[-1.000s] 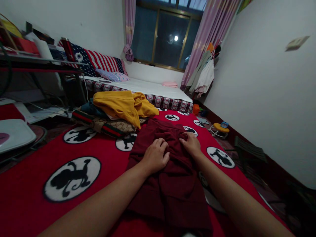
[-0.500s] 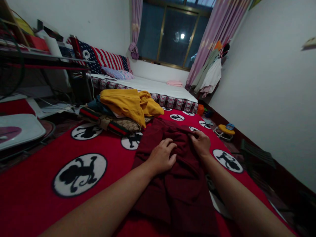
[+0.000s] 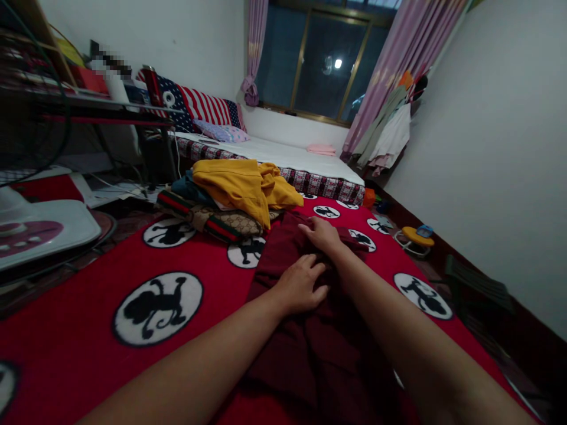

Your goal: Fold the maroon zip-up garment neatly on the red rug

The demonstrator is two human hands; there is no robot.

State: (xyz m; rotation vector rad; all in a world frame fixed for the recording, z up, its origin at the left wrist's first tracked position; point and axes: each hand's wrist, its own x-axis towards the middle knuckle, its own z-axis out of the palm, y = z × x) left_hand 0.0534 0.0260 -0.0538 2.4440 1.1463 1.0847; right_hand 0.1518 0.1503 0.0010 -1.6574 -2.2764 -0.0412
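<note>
A maroon garment (image 3: 283, 354) lies spread and wrinkled on the red blanket (image 3: 80, 330), which has white circles with black monkey figures. My left hand (image 3: 303, 286) rests palm down on the middle of the cloth, its fingers apart and slightly bent. Just beyond it, my right hand (image 3: 322, 235) lies over the garment's far part, fingers stretched to the left. My right forearm covers part of the cloth, so its kind cannot be made out. Past the far left edge of the garment is a pile with yellow clothing (image 3: 234, 180) on top.
Under the yellow clothing lies a tan patterned item (image 3: 221, 224) with green-red stripes. A cluttered desk (image 3: 119, 118) stands at left, above a white appliance (image 3: 53, 227). A bed (image 3: 283, 152) is at the back. At right are a yellow stool (image 3: 416, 236) and a dark folding stool (image 3: 481, 283).
My right hand has moved left across the garment's far part, from its right edge, where it pinched the cloth. My left hand stays on the cloth. The view has shifted slightly left.
</note>
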